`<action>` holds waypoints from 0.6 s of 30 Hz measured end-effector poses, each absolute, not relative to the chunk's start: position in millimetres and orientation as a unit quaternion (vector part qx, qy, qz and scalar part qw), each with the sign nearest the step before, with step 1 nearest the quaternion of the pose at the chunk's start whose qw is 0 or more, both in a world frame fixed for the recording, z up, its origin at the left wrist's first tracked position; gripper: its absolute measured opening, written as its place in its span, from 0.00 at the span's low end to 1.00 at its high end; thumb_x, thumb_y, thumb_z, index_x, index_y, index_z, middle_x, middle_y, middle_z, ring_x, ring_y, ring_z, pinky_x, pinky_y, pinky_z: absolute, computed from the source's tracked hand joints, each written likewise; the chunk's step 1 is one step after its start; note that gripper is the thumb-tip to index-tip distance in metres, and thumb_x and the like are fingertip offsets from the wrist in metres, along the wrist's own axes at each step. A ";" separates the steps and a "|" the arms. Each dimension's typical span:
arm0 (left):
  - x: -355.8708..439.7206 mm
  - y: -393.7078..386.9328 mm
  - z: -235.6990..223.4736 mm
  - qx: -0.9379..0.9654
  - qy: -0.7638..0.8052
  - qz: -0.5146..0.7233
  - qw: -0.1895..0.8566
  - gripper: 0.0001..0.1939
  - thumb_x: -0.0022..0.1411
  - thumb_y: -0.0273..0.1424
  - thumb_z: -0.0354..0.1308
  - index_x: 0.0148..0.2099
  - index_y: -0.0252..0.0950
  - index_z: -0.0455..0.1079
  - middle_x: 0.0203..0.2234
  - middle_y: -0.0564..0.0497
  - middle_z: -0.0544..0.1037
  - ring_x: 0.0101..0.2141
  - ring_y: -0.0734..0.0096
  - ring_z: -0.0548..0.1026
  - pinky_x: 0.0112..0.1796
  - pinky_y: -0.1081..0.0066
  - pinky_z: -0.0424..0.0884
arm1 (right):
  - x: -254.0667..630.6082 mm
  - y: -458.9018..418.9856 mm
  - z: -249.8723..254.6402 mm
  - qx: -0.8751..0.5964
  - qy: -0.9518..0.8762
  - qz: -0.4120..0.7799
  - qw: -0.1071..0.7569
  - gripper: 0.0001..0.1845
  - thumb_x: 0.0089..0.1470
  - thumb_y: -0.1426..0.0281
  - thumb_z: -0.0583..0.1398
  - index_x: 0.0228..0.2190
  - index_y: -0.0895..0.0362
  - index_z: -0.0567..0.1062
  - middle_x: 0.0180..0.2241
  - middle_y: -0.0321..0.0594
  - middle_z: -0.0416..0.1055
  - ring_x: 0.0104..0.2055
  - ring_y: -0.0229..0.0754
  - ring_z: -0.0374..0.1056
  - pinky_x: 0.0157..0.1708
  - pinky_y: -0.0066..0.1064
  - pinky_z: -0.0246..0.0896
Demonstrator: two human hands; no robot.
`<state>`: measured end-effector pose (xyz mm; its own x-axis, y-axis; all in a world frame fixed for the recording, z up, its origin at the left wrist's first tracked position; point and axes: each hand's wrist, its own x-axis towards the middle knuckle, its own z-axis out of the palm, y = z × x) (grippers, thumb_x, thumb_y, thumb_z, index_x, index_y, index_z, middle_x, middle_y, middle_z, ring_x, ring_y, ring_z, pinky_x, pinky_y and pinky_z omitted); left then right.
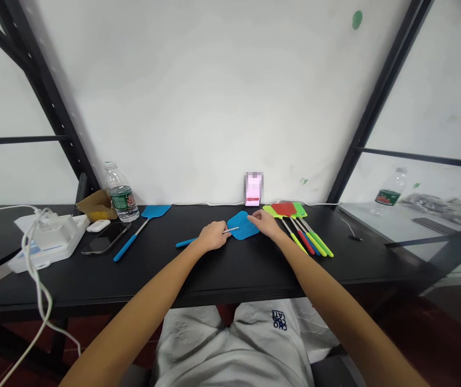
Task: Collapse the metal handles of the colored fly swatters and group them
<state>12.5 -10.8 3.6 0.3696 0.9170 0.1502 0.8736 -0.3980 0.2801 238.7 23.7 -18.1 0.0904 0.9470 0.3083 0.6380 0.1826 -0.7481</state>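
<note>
Left hand [213, 235] closed around a blue fly swatter's [243, 226] shaft; right hand [265, 223] half-curled against its head, grip unclear. The swatter lies between them, midway along a black table [153, 282], whose back edge meets a white wall [198, 97].

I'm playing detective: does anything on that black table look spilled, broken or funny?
Nothing looks spilled or broken. Only the white cables look messy, looping at left and drooping past the edge of the table.
</note>
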 end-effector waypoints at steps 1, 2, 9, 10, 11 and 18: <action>12.3 -10.5 2.9 0.825 0.542 0.143 0.075 0.10 0.62 0.39 0.54 0.38 0.39 0.69 0.37 0.45 0.78 0.39 0.59 0.76 0.35 0.68 0.66 | 238.2 24.3 -19.2 -0.597 -0.660 0.211 0.405 0.14 0.51 0.60 0.61 0.34 0.58 0.72 0.35 0.43 0.74 0.37 0.41 0.69 0.35 0.29 0.61; 12.1 -9.9 1.9 0.825 0.542 0.144 0.072 0.09 0.62 0.39 0.54 0.39 0.39 0.69 0.38 0.45 0.78 0.39 0.59 0.76 0.35 0.68 0.66 | 237.4 25.0 -20.3 -0.581 -0.673 0.226 0.397 0.12 0.52 0.61 0.60 0.34 0.58 0.73 0.34 0.42 0.74 0.36 0.40 0.69 0.34 0.28 0.60; 11.1 -7.8 -1.5 0.824 0.535 0.173 0.070 0.13 0.62 0.44 0.53 0.40 0.40 0.69 0.37 0.46 0.78 0.38 0.59 0.76 0.33 0.69 0.65 | 239.8 28.6 -16.8 -0.610 -0.647 0.181 0.420 0.07 0.55 0.67 0.54 0.28 0.56 0.68 0.29 0.38 0.70 0.32 0.40 0.65 0.31 0.28 0.55; 11.1 -8.6 -0.5 0.823 0.534 0.178 0.074 0.15 0.63 0.45 0.52 0.39 0.40 0.69 0.36 0.46 0.78 0.37 0.59 0.75 0.33 0.69 0.65 | 242.7 28.8 -14.6 -0.624 -0.627 0.167 0.434 0.07 0.56 0.67 0.53 0.28 0.55 0.67 0.29 0.39 0.70 0.32 0.41 0.65 0.31 0.29 0.55; 11.3 -9.6 0.8 0.823 0.534 0.180 0.075 0.16 0.64 0.46 0.50 0.39 0.40 0.69 0.36 0.46 0.78 0.37 0.59 0.75 0.32 0.69 0.65 | 245.9 28.9 -12.6 -0.635 -0.608 0.157 0.450 0.07 0.56 0.67 0.53 0.27 0.55 0.66 0.29 0.40 0.69 0.32 0.42 0.64 0.31 0.29 0.54; 12.1 -12.8 5.5 0.820 0.543 0.175 0.056 0.19 0.67 0.44 0.45 0.33 0.39 0.70 0.31 0.46 0.77 0.36 0.60 0.75 0.32 0.69 0.63 | 256.1 29.4 -9.4 -0.652 -0.577 0.146 0.470 0.11 0.56 0.68 0.50 0.22 0.54 0.62 0.27 0.41 0.67 0.30 0.43 0.61 0.29 0.31 0.51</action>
<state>12.1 -12.8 5.5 0.3495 0.9094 0.2254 0.8703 -0.4042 0.2815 256.1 29.4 -9.4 0.2914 0.8897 0.3515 0.6151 0.1072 -0.7811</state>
